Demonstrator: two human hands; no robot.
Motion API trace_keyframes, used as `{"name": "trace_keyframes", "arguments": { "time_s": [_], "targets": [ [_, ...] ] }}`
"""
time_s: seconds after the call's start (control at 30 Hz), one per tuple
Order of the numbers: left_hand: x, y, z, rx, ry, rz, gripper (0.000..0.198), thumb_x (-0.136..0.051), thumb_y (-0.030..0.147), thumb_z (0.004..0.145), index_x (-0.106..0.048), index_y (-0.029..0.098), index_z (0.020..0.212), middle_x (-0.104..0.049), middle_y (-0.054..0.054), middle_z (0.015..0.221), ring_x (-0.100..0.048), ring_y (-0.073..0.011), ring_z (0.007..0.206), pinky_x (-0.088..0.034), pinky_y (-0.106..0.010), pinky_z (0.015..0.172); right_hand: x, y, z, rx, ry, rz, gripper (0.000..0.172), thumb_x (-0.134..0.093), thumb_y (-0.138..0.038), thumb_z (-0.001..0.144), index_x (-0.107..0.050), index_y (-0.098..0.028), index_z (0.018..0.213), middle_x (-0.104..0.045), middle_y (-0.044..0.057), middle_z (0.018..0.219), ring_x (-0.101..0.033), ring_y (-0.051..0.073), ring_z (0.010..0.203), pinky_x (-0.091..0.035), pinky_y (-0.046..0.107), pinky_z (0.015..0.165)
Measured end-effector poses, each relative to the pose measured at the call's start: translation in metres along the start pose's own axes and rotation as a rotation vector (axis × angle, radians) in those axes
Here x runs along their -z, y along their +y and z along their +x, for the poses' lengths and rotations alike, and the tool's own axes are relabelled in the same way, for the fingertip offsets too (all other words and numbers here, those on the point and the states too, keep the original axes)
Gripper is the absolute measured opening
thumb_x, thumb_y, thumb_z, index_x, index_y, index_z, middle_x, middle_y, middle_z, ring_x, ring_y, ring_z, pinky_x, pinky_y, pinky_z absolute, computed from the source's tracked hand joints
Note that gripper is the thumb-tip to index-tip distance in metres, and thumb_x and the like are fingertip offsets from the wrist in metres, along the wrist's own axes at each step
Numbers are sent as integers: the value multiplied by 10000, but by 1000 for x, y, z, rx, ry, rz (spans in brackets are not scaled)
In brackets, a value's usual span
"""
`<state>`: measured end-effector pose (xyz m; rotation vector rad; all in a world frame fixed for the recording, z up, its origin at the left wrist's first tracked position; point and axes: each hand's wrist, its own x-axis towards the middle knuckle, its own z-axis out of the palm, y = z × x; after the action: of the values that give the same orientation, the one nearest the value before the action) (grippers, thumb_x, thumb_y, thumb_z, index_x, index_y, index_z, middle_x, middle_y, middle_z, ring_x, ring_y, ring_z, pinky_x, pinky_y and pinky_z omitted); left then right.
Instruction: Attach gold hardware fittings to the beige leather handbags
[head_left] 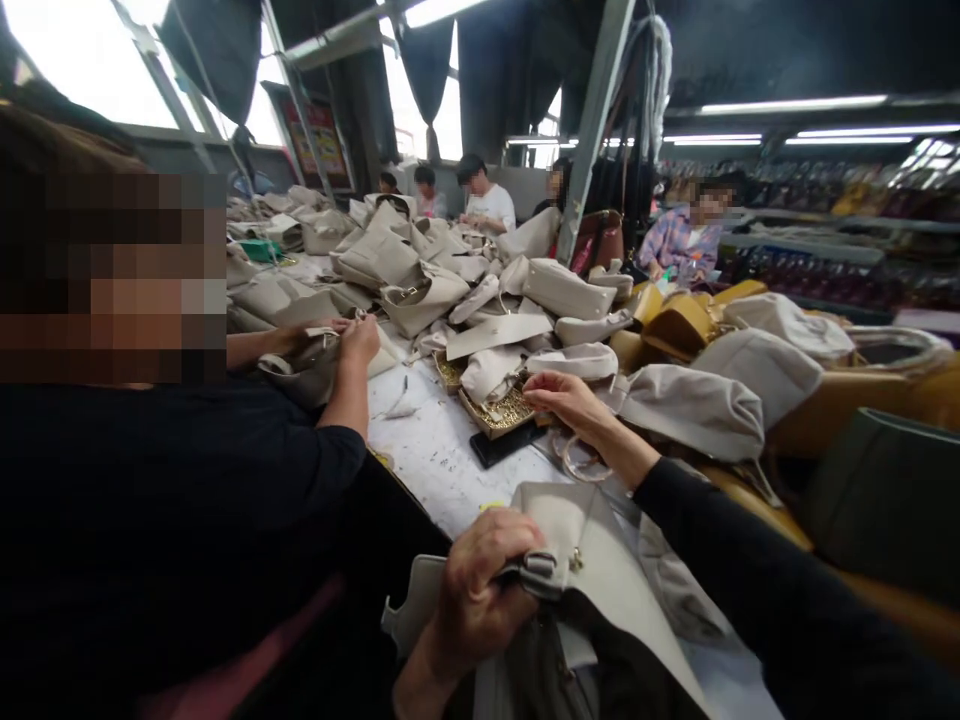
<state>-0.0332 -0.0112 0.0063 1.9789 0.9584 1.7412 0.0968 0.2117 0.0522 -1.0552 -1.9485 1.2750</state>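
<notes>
My left hand (487, 575) is wrapped round the upper edge of a beige handbag (600, 545), beside a strap loop. The bag stands open at the table's near edge, its dark lining showing, with a small gold fitting (576, 560) on its side. My right hand (566, 400) is stretched forward at the right rim of a shallow box (499, 415) full of small gold-coloured metal pieces. Its fingertips are drawn together in a pinch; whatever lies between them is too small to make out. A beige cloth-like piece (491, 372) rests partly over the box.
Beside the box lies a dark flat phone-like object (502, 445). Beige bags (420, 290) are heaped across the white table (420, 450), with yellow bags (679, 320) to the right. At left, close by, a co-worker in a dark top (187, 480) handles another beige bag (307, 365).
</notes>
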Motion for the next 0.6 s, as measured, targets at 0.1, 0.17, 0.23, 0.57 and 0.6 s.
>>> {"name": "trace_keyframes", "arguments": {
  "time_s": [0.1, 0.17, 0.23, 0.57, 0.6],
  "targets": [
    [-2, 7, 8, -82, -67, -6, 160, -688, 215, 932, -631, 188, 1079, -743, -97, 944, -714, -215, 889, -588, -379, 816, 22, -23, -60, 52, -50, 284, 295, -772, -425, 821, -669, -175, 939, -654, -9, 804, -588, 122, 717, -489, 259, 714],
    [-7, 13, 16, -161, -123, 9, 143, -673, 225, 949, -627, 175, 1076, -740, -95, 913, -717, -209, 863, -593, -378, 801, 35, -35, -104, 61, -134, 442, 265, -825, -381, 816, -703, -171, 924, -674, -2, 813, -592, 113, 726, -479, 241, 709],
    [-14, 21, 23, -248, -213, 41, 119, -644, 220, 968, -619, 167, 1072, -743, -93, 901, -729, -212, 882, -598, -379, 808, 45, -40, -143, 33, -227, 510, 219, -816, -348, 855, -723, -169, 940, -696, 8, 848, -614, 114, 760, -488, 235, 732],
    [-49, 40, 39, -417, -359, 124, 126, -596, 177, 997, -622, 118, 1105, -769, -135, 990, -751, -216, 1042, -618, -357, 890, 54, -16, -249, 187, -118, 219, 193, -647, -323, 1019, -751, -167, 976, -758, 37, 894, -671, 125, 791, -504, 215, 746],
    [-52, 42, 39, -414, -348, 133, 126, -609, 186, 994, -619, 122, 1102, -772, -129, 982, -756, -208, 1022, -620, -357, 888, 51, -15, -255, 217, -73, 194, 190, -643, -317, 1022, -752, -169, 975, -758, 36, 895, -681, 129, 808, -504, 214, 758]
  ]
}}
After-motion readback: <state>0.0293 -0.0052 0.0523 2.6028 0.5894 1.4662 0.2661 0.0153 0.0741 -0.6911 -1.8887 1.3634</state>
